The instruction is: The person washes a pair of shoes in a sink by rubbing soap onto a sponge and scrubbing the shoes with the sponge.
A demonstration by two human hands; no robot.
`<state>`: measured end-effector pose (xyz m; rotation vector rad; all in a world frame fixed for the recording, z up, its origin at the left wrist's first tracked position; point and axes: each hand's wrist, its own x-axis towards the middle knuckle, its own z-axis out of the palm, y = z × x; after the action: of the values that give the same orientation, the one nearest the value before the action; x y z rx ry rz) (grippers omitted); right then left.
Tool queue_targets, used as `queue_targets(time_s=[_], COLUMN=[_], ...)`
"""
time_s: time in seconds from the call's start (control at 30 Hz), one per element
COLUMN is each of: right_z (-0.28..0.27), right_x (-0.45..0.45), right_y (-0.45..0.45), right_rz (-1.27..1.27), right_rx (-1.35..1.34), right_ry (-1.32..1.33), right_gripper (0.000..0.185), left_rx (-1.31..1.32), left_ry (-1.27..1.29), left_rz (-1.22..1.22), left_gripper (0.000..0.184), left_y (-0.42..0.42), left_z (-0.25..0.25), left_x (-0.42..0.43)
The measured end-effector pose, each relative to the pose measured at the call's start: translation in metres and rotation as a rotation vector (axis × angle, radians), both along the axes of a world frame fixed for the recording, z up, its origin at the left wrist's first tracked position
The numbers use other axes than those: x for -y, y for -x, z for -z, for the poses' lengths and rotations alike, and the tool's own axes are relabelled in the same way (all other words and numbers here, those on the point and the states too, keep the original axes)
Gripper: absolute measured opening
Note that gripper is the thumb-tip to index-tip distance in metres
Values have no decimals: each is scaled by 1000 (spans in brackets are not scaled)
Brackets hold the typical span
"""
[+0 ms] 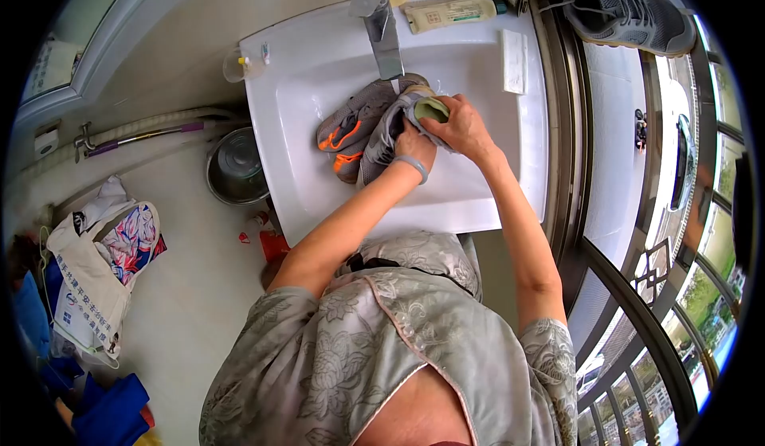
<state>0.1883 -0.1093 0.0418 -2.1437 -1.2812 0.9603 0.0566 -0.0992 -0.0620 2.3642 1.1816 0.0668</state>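
Observation:
In the white sink (299,183), just below the faucet (381,36), I hold a grey shoe (381,145). My right hand (466,130) grips its collar beside the pale green lining, thumb and fingers pressed together. My left hand (416,147), with a grey band at the wrist, is against the shoe's upper; its fingers are mostly hidden by the shoe. Left of this shoe, a second grey shoe with orange trim (343,131) lies in the basin.
A tube (452,14) and a white soap dish (515,62) sit on the sink's rim. Another grey shoe (633,17) rests at the upper right by the window railing. A metal basin (239,166) and a cloth bag (92,275) are at the left.

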Motion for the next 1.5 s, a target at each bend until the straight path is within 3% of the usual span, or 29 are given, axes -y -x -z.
queue_targets(time_s=[0.03, 0.1, 0.13, 0.2, 0.3, 0.37, 0.43, 0.57, 0.63, 0.7, 0.8, 0.87, 0.97, 1.0, 1.07, 1.1, 1.17, 1.23, 1.3, 1.37, 1.5], right_z=[12, 38, 47, 54, 58, 59, 13, -7, -20, -35, -42, -43, -30, -22, 16, 28, 37, 58, 63, 54, 2], right_x=[-6, -31, -47, -77, -76, -51, -13, 28, 27, 23, 26, 28, 21, 16, 3, -5, -29, -53, -56, -54, -23], right_y=[6, 19, 23, 19, 9, 3, 7, 10, 5, 6, 13, 22, 40, 45, 43, 41, 38, 37, 28, 21, 55], right_rz=[-8, 166, 207, 195, 138, 65, 49, 120, 148, 205, 284, 283, 167, 98, 37, -24, 70, 689, 720, 469, 292], right_rx=[-2, 43, 92, 115, 178, 93, 7, 117, 214, 312, 376, 347, 338, 346, 412, 478, 375, 159, 144, 200, 231], right_ry=[5, -110, -45, 30, 105, 79, -10, -63, -27, -68, -198, -304, -315, -316, -353, -387, -353, -308, -264, -316, -362], right_gripper=[52, 52, 51, 49, 48, 47, 47, 49, 56, 59, 64, 65, 66, 67, 67, 67, 65, 64, 66, 65, 65], left_rx=[68, -478, -484, -245, -150, -266, -383, -92, -195, -133, 4, 333, 323, 322, 334, 355, 342, 321, 294, 507, 637], left_ry=[-2, -116, -116, 11, 31, 41, 61, 436, 55, -33, -90, -331, -254, -254, 348, 299, 350, 386, 420, 666, 783], left_rz=[-72, 479, 470, 262, 227, 276, 326, -249, 269, 190, 312, 98, -251, -253, -152, -233, -227, -207, -179, -261, -323], left_gripper=[35, 38, 38, 39, 34, 33, 33, 32, 29, 27, 28, 39, 42, 42, 40, 35, 33, 34, 35, 43, 44], left_y=[-2, -3, -3, -2, -1, -6, -3, -10, -1, 11, 39, 53, 60, 60, 58, 57, 59, 62, 67, 66, 65], left_z=[-8, -28, -32, -38, -43, -42, -38, -46, -53, -64, -102, -120, -98, -78, -45, -46, -55, -58, -56, -47, -62], left_x=[-3, -14, -16, -16, -22, -21, -15, -15, -22, -23, -47, -64, -76, -76, -76, -63, -63, -66, -70, -78, -86])
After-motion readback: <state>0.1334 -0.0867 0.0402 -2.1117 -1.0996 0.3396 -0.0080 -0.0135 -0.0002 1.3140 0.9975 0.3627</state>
